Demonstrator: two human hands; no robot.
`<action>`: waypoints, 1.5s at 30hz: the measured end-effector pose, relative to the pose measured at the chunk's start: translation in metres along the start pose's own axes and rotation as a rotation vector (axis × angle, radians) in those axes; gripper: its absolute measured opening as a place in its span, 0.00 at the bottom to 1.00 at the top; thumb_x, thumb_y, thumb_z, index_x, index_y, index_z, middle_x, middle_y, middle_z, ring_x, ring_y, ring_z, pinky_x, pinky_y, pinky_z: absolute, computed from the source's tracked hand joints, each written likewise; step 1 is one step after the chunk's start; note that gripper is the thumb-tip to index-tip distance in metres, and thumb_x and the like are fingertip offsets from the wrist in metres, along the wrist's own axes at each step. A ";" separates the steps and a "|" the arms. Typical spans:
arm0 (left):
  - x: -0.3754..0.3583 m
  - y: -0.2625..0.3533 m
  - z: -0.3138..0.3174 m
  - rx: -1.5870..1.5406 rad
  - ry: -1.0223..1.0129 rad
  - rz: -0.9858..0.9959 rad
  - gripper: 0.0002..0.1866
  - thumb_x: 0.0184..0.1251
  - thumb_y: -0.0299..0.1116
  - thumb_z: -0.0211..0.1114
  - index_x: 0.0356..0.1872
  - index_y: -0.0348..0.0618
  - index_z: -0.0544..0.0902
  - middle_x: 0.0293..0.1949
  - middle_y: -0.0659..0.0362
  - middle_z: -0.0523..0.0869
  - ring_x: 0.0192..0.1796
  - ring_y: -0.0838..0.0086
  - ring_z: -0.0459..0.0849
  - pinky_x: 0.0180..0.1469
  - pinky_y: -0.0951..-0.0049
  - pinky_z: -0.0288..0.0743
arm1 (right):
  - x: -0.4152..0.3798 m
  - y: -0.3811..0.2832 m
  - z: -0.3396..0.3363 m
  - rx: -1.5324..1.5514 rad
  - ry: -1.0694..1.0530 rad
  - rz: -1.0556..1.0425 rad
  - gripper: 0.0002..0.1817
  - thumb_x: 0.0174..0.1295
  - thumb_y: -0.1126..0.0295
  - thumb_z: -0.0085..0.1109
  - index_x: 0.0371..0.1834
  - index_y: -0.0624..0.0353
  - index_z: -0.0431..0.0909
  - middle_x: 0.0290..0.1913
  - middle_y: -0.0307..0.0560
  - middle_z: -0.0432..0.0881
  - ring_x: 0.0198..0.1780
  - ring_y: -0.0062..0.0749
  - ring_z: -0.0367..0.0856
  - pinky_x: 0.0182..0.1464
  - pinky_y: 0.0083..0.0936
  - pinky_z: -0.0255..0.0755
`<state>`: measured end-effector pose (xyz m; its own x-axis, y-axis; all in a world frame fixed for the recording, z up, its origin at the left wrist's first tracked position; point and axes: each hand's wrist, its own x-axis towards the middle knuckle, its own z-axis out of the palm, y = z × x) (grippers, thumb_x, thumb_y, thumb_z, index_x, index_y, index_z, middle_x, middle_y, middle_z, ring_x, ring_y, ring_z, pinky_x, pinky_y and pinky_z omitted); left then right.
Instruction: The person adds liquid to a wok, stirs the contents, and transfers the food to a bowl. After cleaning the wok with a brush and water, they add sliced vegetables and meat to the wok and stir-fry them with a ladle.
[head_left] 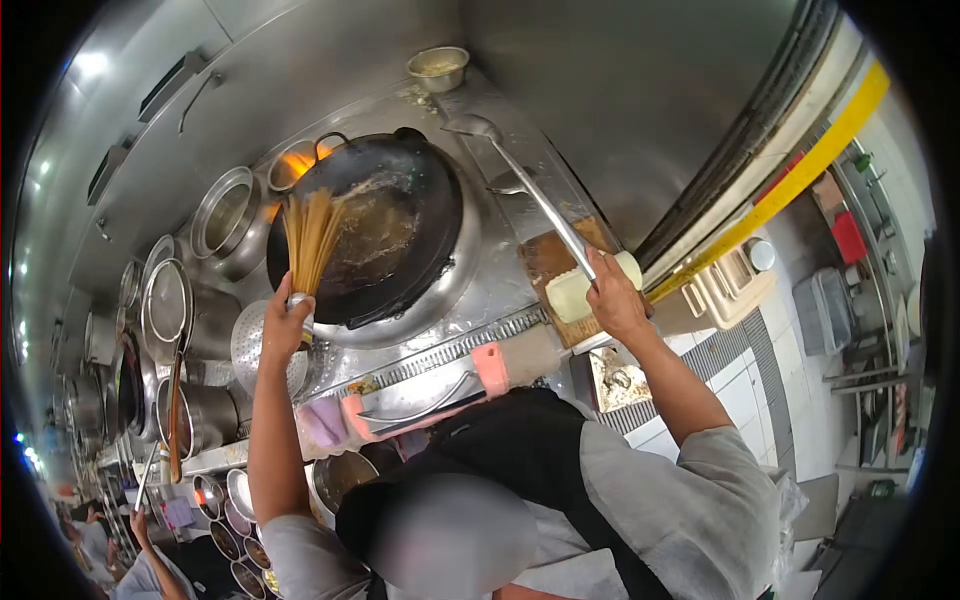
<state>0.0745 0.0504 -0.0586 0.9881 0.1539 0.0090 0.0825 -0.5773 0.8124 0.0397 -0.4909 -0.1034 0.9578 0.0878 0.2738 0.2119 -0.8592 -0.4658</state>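
Brush [313,237], clasped in left hand [287,322], long axis pointing away across left edge of wok [425,178]; ladle [540,197], clasped in right hand [614,297], farther off.

Parts of my station I can't make out.
My left hand [288,318] hides part of the grip of the bamboo brush [312,240]; my right hand [617,300] covers the lower end of the ladle [545,205] and the middle of a pale roll [569,298], so I can't say what the roll is. Murky liquid [375,228] conceals the bottom of the wok [440,185]. What sits in the metal bowl [438,76] is too small to tell. A grey blur [455,535] covers part of my head, and the bottom edge cuts off my torso [660,510]. At lower left, a co-worker [165,575] is cut off too, the background behind smeared.
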 end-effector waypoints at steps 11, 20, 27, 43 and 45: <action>-0.049 0.016 0.063 -0.620 0.094 -0.147 0.25 0.79 0.45 0.53 0.67 0.39 0.73 0.38 0.57 0.85 0.30 0.73 0.85 0.30 0.71 0.83 | -0.029 0.000 -0.008 -0.340 -0.194 0.152 0.31 0.63 0.80 0.47 0.73 0.61 0.63 0.52 0.56 0.73 0.54 0.52 0.77 0.56 0.45 0.74; -0.110 0.102 0.134 -0.430 0.307 0.235 0.26 0.82 0.43 0.48 0.72 0.35 0.67 0.63 0.51 0.78 0.64 0.69 0.75 0.68 0.70 0.65 | 0.002 -0.127 0.012 0.873 -0.328 0.014 0.46 0.62 0.64 0.69 0.80 0.59 0.52 0.66 0.58 0.70 0.63 0.47 0.75 0.62 0.33 0.71; -0.142 0.070 0.060 -0.451 0.265 0.378 0.28 0.73 0.28 0.62 0.72 0.40 0.67 0.61 0.48 0.78 0.66 0.65 0.76 0.66 0.68 0.70 | 0.042 -0.213 0.036 1.254 -0.325 0.287 0.37 0.61 0.81 0.59 0.75 0.55 0.58 0.45 0.43 0.81 0.40 0.25 0.82 0.36 0.27 0.81; -0.186 -0.161 0.023 0.099 0.388 -0.375 0.29 0.56 0.41 0.70 0.56 0.37 0.73 0.47 0.36 0.83 0.51 0.40 0.81 0.55 0.46 0.73 | 0.181 -0.291 0.144 -0.139 -0.694 -0.252 0.34 0.52 0.62 0.65 0.67 0.47 0.74 0.47 0.59 0.86 0.43 0.48 0.87 0.27 0.43 0.84; -0.184 -0.167 0.036 0.094 0.528 -0.307 0.27 0.55 0.41 0.71 0.52 0.37 0.75 0.46 0.37 0.83 0.51 0.41 0.81 0.54 0.47 0.73 | 0.207 -0.298 0.189 -0.160 -0.578 -0.299 0.30 0.53 0.63 0.65 0.64 0.51 0.76 0.44 0.62 0.86 0.43 0.52 0.87 0.28 0.44 0.84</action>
<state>-0.1168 0.0898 -0.2164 0.7214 0.6867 0.0898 0.3881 -0.5083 0.7687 0.2120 -0.1214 -0.0666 0.8215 0.5518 -0.1441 0.4961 -0.8160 -0.2968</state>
